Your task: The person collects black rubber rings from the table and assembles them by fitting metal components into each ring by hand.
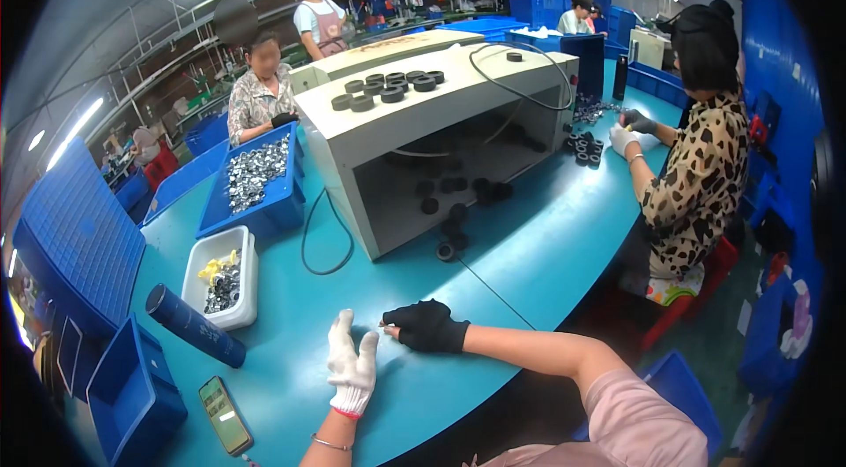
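My left hand (352, 359), in a white knit glove with a red cuff edge, is over the teal table. Its fingers and thumb are apart with nothing between them. Close by on the right, my right hand (426, 327) wears a black glove with bare fingertips. Those fingertips are pinched together toward the left hand. Whatever they hold, if anything, is too small to make out. Nearest to the left hand are a dark blue bottle (196, 326), lying or leaning at a slant, and a phone (225, 415) with its screen lit.
A white tub (249, 286) holds small metal and yellow parts. Behind it, a blue crate (295, 189) holds shiny metal pieces. Black rings (392, 94) sit on and inside a beige open-fronted housing (352, 203). A co-worker (705, 141) handles parts at right; another person (260, 92) sits across.
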The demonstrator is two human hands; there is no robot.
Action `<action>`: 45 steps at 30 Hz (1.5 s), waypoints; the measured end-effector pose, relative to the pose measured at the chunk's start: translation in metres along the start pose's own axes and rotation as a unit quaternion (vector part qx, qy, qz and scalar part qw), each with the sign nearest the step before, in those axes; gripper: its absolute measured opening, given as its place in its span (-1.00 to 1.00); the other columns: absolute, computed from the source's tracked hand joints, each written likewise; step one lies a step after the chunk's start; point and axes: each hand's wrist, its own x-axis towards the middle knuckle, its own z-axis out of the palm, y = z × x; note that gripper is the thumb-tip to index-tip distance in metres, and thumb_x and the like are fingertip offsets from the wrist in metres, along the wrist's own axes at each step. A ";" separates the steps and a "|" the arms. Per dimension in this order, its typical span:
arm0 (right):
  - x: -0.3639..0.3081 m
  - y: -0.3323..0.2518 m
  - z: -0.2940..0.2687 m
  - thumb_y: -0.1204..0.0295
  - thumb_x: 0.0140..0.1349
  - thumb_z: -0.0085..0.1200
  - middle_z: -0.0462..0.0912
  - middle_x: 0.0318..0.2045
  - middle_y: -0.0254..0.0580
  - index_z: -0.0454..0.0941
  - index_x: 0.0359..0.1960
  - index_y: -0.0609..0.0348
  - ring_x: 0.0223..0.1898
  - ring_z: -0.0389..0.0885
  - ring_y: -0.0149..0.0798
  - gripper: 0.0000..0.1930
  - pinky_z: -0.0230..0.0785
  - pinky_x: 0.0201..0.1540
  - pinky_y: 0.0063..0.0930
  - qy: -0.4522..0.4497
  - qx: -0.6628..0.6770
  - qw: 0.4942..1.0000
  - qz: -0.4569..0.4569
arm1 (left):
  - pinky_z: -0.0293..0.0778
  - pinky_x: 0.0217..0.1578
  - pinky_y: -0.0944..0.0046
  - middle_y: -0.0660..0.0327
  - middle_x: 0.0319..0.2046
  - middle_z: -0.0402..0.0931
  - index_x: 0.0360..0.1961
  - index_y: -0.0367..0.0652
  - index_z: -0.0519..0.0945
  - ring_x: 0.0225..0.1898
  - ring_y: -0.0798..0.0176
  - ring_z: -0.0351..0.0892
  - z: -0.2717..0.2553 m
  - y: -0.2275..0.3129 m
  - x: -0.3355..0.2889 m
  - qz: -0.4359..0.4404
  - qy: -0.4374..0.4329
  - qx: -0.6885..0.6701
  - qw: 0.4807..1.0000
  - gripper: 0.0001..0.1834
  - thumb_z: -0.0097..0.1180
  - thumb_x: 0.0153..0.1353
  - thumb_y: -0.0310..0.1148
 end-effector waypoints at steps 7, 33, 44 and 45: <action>0.004 -0.003 -0.006 0.17 0.21 -0.05 0.65 -0.33 -0.20 0.54 -0.18 -0.08 -0.34 0.61 -0.04 -0.76 0.44 -0.30 -0.19 -0.042 0.001 0.999 0.013 | 0.22 0.16 0.04 -0.23 0.11 0.27 0.14 -0.44 0.29 0.17 -0.20 0.25 -0.001 0.001 0.001 -0.002 -0.016 -0.007 1.000 -0.31 0.01 0.22 -0.01; 0.003 -0.005 -0.007 0.24 0.12 0.07 0.65 -0.44 -0.25 0.58 -0.25 -0.12 -0.43 0.63 -0.14 -0.82 0.44 -0.42 -0.30 -0.015 -0.003 1.000 0.004 | 0.31 0.09 0.05 -0.25 0.06 0.32 0.11 -0.39 0.32 0.10 -0.22 0.33 -0.001 0.006 0.003 0.038 -0.003 0.041 0.998 -0.35 0.14 0.14 -0.12; 0.001 -0.001 0.001 0.22 0.15 0.04 0.64 -0.46 -0.23 0.58 -0.27 -0.03 -0.44 0.62 -0.12 -0.80 0.43 -0.44 -0.29 0.026 0.007 0.999 -0.043 | 0.36 -0.25 0.08 -0.10 -0.26 0.40 -0.13 -0.29 0.37 -0.28 -0.16 0.41 -0.006 0.022 0.004 0.104 -0.012 0.052 0.993 -0.53 0.19 0.05 -0.20; 0.001 -0.002 0.000 0.22 0.15 0.04 0.64 -0.46 -0.23 0.58 -0.27 -0.04 -0.44 0.62 -0.12 -0.81 0.43 -0.44 -0.30 0.032 0.011 0.998 -0.050 | 0.36 -0.25 0.07 -0.10 -0.27 0.40 -0.13 -0.28 0.37 -0.28 -0.16 0.41 -0.006 0.021 0.003 0.108 -0.013 0.048 0.993 -0.55 0.18 0.05 -0.22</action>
